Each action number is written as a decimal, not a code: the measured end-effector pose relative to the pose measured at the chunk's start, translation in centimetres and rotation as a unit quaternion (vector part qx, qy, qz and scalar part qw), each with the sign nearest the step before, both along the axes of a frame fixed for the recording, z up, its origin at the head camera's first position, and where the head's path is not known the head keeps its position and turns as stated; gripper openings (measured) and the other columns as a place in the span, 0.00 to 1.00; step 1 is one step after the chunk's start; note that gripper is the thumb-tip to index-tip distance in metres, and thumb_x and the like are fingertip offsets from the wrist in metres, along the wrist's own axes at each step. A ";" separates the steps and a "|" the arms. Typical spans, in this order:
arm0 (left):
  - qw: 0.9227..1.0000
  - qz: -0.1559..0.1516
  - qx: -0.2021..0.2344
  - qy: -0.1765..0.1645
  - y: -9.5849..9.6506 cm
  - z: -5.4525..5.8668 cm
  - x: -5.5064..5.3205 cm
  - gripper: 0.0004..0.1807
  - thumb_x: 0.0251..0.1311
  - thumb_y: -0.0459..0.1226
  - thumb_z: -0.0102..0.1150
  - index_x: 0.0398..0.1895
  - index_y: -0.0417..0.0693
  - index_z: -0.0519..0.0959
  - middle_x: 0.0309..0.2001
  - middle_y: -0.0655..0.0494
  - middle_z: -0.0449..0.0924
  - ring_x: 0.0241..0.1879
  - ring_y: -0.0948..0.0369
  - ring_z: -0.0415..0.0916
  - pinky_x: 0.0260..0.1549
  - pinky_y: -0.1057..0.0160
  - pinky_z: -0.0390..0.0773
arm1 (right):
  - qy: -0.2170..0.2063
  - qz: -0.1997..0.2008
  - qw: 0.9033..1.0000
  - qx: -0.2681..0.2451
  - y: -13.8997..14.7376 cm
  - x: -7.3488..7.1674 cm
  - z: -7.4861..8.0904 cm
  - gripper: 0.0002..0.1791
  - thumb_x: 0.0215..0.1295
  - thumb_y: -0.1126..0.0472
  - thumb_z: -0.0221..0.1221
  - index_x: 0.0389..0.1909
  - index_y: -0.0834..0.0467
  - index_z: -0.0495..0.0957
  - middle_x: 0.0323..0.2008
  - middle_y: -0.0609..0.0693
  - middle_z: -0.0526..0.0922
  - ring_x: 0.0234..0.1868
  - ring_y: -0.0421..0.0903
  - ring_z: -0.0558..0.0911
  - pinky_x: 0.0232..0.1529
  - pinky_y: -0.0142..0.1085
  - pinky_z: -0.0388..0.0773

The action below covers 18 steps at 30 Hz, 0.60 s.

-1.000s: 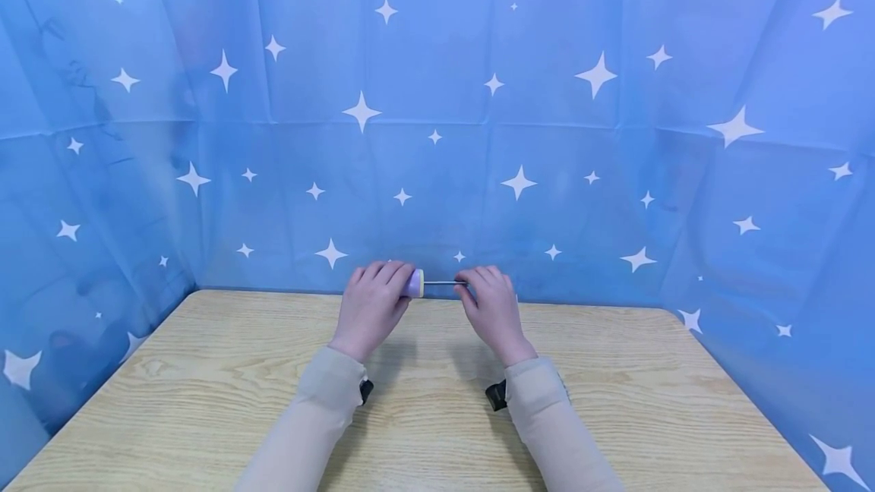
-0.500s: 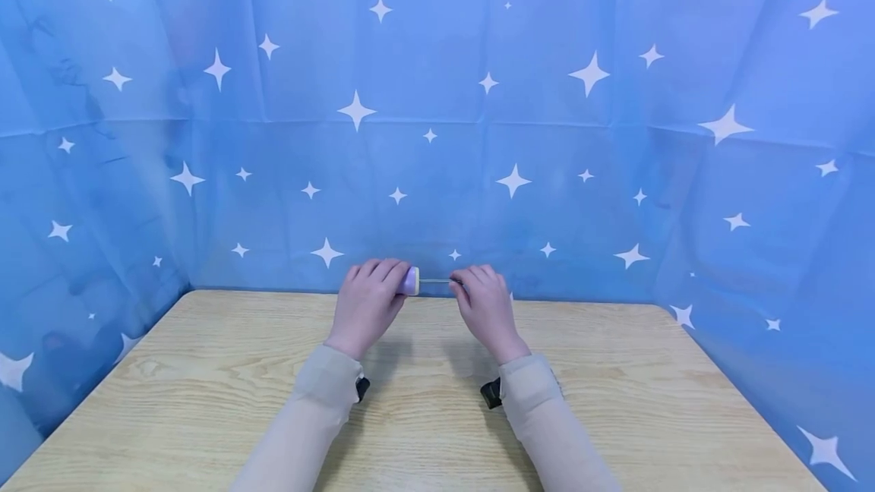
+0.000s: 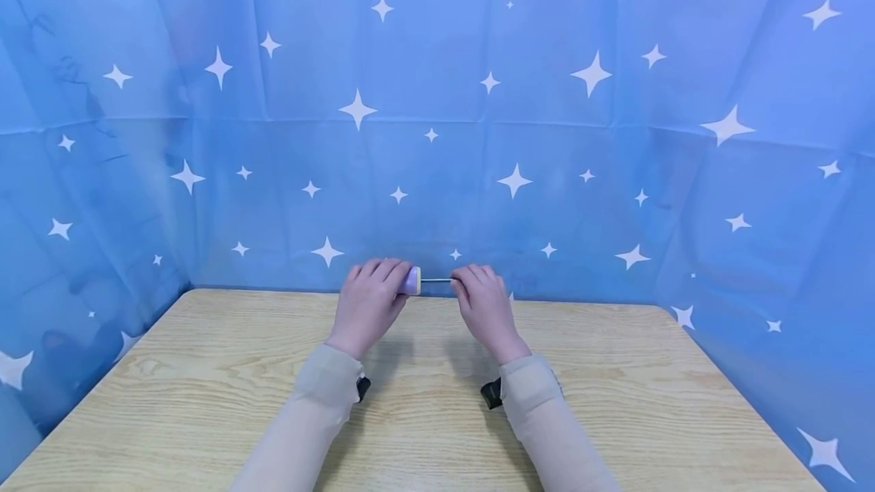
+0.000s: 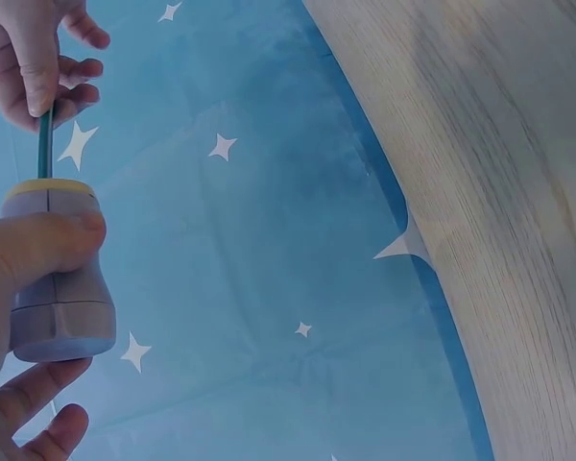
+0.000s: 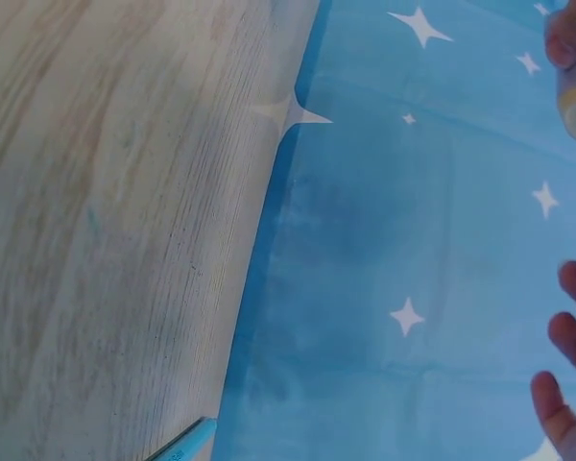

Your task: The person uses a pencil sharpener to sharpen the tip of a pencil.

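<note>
My left hand (image 3: 368, 302) holds a lilac pencil sharpener (image 3: 413, 282) with a yellow rim, above the table's far edge. In the left wrist view, the thumb lies across the waisted body of the sharpener (image 4: 62, 322). A thin dark green pencil (image 4: 45, 149) runs from its rimmed end to my right hand (image 3: 487, 308), which pinches the pencil between thumb and forefinger. Its other fingers are loosely bent and apart in the right wrist view. The pencil's tip is hidden inside the sharpener, and its rear end is covered by the right hand.
A wood-grain table (image 3: 437, 416) stretches below both forearms. Blue cloth (image 3: 437, 59) with white stars hangs behind it and along both sides. A light blue strip with dark marks (image 5: 187, 442) shows at the bottom of the right wrist view.
The head view has shifted slightly. Less of the pencil shows past my right thumb than a second ago. Both hands keep their grips and nearly the same places.
</note>
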<state>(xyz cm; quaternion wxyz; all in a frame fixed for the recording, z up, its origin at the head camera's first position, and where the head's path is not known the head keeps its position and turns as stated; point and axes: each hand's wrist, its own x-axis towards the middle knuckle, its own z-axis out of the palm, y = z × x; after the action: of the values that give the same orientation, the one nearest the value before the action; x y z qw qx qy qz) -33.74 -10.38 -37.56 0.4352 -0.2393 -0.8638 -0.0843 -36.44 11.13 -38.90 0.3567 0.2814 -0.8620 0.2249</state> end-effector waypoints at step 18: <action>1.000 0.003 -0.012 -0.014 0.0 -0.1 -0.1 0.24 0.50 0.40 0.73 0.53 0.49 0.80 0.49 0.55 0.81 0.50 0.53 0.76 0.45 0.54 0.74 | -0.048 0.018 0.999 -0.011 0.0 -0.2 0.0 0.08 0.72 0.63 0.53 0.39 0.60 0.80 0.45 0.54 0.77 0.46 0.54 0.75 0.48 0.48 0.72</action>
<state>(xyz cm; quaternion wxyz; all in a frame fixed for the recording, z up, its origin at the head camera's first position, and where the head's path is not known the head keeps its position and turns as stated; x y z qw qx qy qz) -33.81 -10.36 -37.62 0.4201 -0.2404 -0.8718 -0.0756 -36.60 11.18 -38.90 0.3133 0.2819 -0.8706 0.2538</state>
